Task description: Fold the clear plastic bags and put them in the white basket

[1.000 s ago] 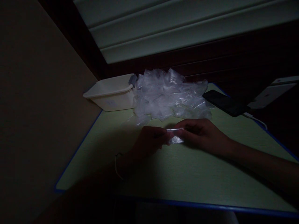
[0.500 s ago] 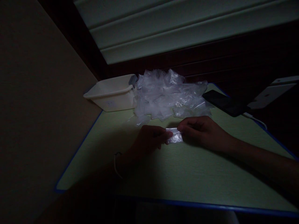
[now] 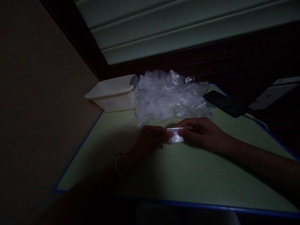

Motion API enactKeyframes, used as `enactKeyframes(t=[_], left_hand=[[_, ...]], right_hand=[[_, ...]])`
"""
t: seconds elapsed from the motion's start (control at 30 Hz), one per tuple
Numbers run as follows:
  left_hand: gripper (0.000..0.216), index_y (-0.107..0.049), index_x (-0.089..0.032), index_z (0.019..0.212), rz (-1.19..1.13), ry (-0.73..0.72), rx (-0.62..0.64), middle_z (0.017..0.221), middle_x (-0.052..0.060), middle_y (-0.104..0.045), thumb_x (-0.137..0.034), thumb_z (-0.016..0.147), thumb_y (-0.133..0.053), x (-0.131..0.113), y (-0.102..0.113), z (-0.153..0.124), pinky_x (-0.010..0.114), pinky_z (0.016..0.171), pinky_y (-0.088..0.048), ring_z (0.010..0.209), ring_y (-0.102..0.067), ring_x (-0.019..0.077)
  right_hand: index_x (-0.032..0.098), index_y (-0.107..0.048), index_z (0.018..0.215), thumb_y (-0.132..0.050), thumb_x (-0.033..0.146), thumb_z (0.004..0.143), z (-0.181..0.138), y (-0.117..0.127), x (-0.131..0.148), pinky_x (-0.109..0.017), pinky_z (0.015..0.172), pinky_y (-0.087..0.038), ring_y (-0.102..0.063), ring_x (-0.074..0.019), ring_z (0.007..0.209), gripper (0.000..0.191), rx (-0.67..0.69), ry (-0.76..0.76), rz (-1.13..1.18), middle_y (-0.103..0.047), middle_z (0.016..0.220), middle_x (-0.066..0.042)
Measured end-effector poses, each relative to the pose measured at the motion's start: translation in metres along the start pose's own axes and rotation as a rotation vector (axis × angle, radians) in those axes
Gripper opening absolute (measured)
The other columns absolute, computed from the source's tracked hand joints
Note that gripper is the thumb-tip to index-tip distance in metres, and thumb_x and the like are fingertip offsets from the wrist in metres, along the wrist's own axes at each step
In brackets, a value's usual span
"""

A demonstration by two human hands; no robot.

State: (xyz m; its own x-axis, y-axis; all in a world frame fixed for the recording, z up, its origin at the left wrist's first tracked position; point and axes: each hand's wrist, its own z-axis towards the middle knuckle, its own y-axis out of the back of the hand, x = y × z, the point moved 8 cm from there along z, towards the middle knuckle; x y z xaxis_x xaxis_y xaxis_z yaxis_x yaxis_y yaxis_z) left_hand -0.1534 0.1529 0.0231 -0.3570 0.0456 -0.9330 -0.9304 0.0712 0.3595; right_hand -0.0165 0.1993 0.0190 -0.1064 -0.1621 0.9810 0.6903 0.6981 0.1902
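Observation:
A small clear plastic bag (image 3: 176, 137) is stretched between my two hands, just above the table. My left hand (image 3: 154, 137) pinches its left side, thumb on the near face. At the bag's upper right, my right hand (image 3: 199, 132) grips the edge between thumb and fingers. The bag shines, and what is inside it, if anything, is too dim to make out. Just beyond my hands lies a heap of similar clear plastic bags (image 3: 161, 97).
A white plastic bin (image 3: 117, 100) with a grey handle clip stands left of the heap. To the right lie a black phone (image 3: 225, 103), a white device (image 3: 269, 97) and a white cable (image 3: 257, 120). The pale green table (image 3: 187, 175) has a blue edge. The room is dark.
My right thumb and fingers have shifted slightly on the bag's upper edge, and the thumb now sits lower over its face. The left hand's hold is nearly the same.

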Motion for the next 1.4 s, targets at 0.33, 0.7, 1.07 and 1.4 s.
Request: enactKeyframes(t=[0.33,0.7,1.07,1.4], left_hand=[[0.03,-0.071,-0.012,0.074,-0.147,0.049,0.068,0.072,0.007,-0.073,-0.04,0.083,-0.065,0.005,-0.005,0.002,0.019,0.049,-0.047,0.049,-0.057,0.0077],[0.026,-0.072,-0.014,0.095,-0.444,0.159,0.087,0.078,0.008,-0.074,-0.034,0.079,-0.069,0.011,-0.009,0.002,0.022,0.059,-0.052,0.067,-0.068,0.0134],[0.029,-0.071,-0.013,0.094,-0.451,0.148,0.094,0.079,0.008,-0.075,-0.036,0.076,-0.071,0.006,-0.009,0.002,0.024,0.061,-0.056,0.07,-0.071,0.0157],[0.03,-0.071,-0.013,0.093,-0.287,0.066,-0.025,0.077,0.008,-0.076,-0.035,0.073,-0.075,0.005,-0.003,0.001,0.026,0.058,-0.059,0.067,-0.072,0.0176]], right_hand=[[0.015,-0.07,0.097,-0.062,0.032,0.085,-0.006,0.004,0.017,-0.025,0.057,-0.048,-0.062,-0.0149,0.067,0.022,-0.12,0.124,-0.07,-0.07,0.08,-0.005],[0.022,-0.075,0.098,-0.056,0.025,0.088,-0.013,0.011,0.034,-0.027,0.061,-0.052,-0.067,-0.0157,0.07,0.022,-0.2,0.3,-0.321,-0.075,0.084,-0.004],[0.026,-0.075,0.102,-0.05,0.015,0.086,-0.019,0.005,0.049,-0.029,0.075,-0.053,-0.069,-0.0176,0.087,0.031,-0.13,0.493,-0.398,-0.074,0.1,-0.004],[0.017,-0.073,0.096,-0.063,0.036,0.084,-0.007,0.004,0.019,-0.027,0.062,-0.051,-0.066,-0.0177,0.071,0.025,-0.109,0.133,-0.222,-0.074,0.082,-0.005]])
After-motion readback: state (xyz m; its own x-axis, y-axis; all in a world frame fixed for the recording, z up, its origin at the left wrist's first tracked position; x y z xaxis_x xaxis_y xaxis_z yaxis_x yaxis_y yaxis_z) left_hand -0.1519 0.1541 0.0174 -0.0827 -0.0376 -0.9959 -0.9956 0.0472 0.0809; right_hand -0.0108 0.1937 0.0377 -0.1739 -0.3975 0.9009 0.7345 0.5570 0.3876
